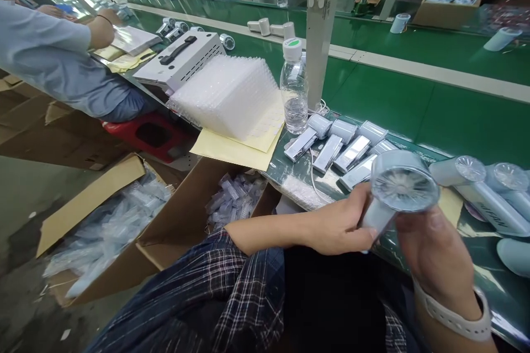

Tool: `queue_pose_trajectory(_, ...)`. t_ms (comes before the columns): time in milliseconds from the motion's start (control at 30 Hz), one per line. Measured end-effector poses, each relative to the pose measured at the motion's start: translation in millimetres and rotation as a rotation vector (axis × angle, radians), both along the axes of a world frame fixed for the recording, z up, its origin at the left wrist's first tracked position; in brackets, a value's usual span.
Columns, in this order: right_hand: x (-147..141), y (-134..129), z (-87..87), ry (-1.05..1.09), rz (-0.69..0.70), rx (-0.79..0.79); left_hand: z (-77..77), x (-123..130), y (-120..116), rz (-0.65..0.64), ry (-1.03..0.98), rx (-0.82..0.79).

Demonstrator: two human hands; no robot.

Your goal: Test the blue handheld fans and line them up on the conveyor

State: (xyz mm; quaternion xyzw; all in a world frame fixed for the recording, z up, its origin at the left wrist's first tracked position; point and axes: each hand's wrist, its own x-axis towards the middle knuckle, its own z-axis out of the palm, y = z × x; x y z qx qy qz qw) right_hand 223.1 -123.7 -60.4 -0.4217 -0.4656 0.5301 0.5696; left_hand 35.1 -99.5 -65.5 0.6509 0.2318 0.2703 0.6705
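Observation:
A light blue handheld fan [403, 185] is held up over my lap, its round grille facing me. My left hand [348, 223] is closed around its handle. My right hand [436, 248], with a pale watch strap at the wrist, grips the lower right of the fan head; some of its fingers are hidden behind. Just beyond, several folded fans [343, 131] lie in a row on the green bench. To the right rest more light blue fans [497, 204], one with lettering on its handle.
A water bottle [295, 94] stands beside a metal post [321, 27]. Left of it are a bubble-wrap stack [232, 94], yellow sheets [236, 149] and a white box with a handle [182, 58]. Open cartons [165, 231] of clear plastic stand below. A co-worker [53, 55] sits at left.

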Motion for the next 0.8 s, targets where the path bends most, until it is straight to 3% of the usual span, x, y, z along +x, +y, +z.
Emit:
queue_pose_trajectory(100, -3, -13, -7.3, 0.124, 0.029, -0.105, 8.5, -2, 0, 0.193, 0.273, 0.228)
queue_pose_trajectory(233, 1, -16, -11.6, 0.224, 0.036, -0.109, -7.9, 8, -3, 0.308, 0.189, 0.449)
queue_pose_trajectory(367, 4, -13, -10.1, 0.283, 0.101, -0.096, -20.2, 13, -6, 0.339, 0.136, 0.695)
queue_pose_trajectory(467, 8, -12, -12.7, 0.324, 0.122, -0.122, -6.9, 16, 0, 0.255, 0.229, 0.76)
queue_pose_trajectory(567, 18, -13, -14.7, 0.343, 0.077, -0.155, 19.9, 20, 28, 0.073, 0.446, 0.837)
queue_pose_trajectory(633, 31, -16, -13.2, 0.311, 0.004, -0.146, 32.5, 26, 57, 0.086, 0.517, 0.973)
queue_pose_trajectory(700, 48, -23, -9.1, 0.278, -0.041, -0.112, 33.4, 34, 88, 0.279, 0.574, 1.058)
queue_pose_trajectory(800, 74, -41, -1.8, 0.331, -0.032, 0.024, 15.3, 47, 117, 0.53, 0.753, 1.033)
